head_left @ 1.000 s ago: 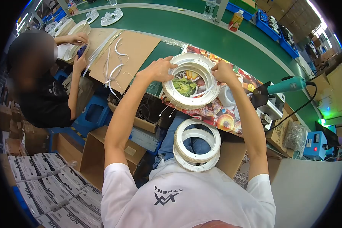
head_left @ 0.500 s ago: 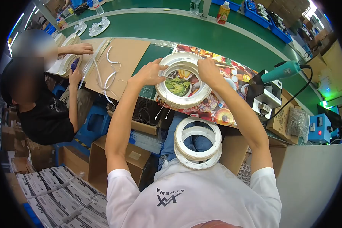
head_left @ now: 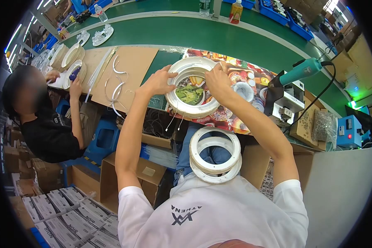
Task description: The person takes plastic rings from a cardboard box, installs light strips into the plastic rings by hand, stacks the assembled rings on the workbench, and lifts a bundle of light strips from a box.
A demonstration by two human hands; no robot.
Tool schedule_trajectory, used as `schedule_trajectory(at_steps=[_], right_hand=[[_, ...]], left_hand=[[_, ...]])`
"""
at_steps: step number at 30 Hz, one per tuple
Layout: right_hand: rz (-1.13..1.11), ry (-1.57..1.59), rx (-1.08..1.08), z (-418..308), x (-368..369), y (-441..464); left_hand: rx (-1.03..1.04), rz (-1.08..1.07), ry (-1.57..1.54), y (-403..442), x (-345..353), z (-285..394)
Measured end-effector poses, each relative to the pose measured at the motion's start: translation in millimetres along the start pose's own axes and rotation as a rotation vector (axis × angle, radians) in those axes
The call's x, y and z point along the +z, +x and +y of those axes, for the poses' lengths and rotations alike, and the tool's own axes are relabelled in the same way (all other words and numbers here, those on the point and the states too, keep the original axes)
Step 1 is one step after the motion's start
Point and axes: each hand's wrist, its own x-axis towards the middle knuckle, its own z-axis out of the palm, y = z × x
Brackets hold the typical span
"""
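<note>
A thick white ring lies on the picture-printed mat, with two thin white wire ends hanging from its front edge. My left hand grips its left rim, the thumb reaching over the inner edge. At the upper right rim my right hand is closed with bunched fingers; its fingertips are partly hidden. Another pair of stacked white rings rests on my lap, just below the table edge.
A teal-handled tool stands in a holder at right, its black cable trailing past a blue powered box. White strips lie on cardboard at left. A co-worker sits there, holding a purple tool. Bottles stand behind.
My right hand has shifted slightly left and inward along the ring's rim. A round, clear-looking thing now shows to its right. The co-worker has leaned back and drawn the hands closer.
</note>
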Motion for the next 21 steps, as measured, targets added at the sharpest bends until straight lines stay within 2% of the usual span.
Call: schedule_trajectory(at_steps=[3, 5, 9, 11, 12, 14, 15, 16, 17, 18, 21], right_hand=[[-0.031, 0.001, 0.119, -1, 4, -5], [-0.019, 0.181, 0.143, 6, 1, -10], [0.027, 0.202, 0.063, 29, -14, -29], [0.206, 0.500, -0.224, 47, -10, -40], [0.205, 0.498, -0.225, 54, -10, -44], [0.441, 0.620, -0.156, 60, -26, -60], [0.504, 0.693, -0.052, 61, -35, -72], [0.565, 0.765, 0.054, 59, -42, -89], [0.465, 0.714, 0.189, 58, -43, -110], [0.363, 0.663, 0.330, 55, -40, -134], [0.000, 0.622, 0.412, 35, -4, -206]], left_hand=[[0.008, 0.013, -0.004, 2, 4, -6], [0.016, 0.009, -0.014, 2, 6, -9], [0.013, 0.009, -0.028, 1, 6, -10], [0.035, 0.005, -0.050, 0, 5, -10], [0.035, 0.006, -0.051, -1, 3, -10], [0.033, 0.068, -0.083, -9, -1, -6], [0.034, 0.065, -0.085, -15, -3, -7], [0.085, 0.267, -0.150, -23, -3, -10], [0.136, 0.463, -0.215, -32, -2, -10], [0.031, 0.609, -0.293, -50, -6, 2], [-0.345, 1.086, -0.624, -111, 35, 13]])
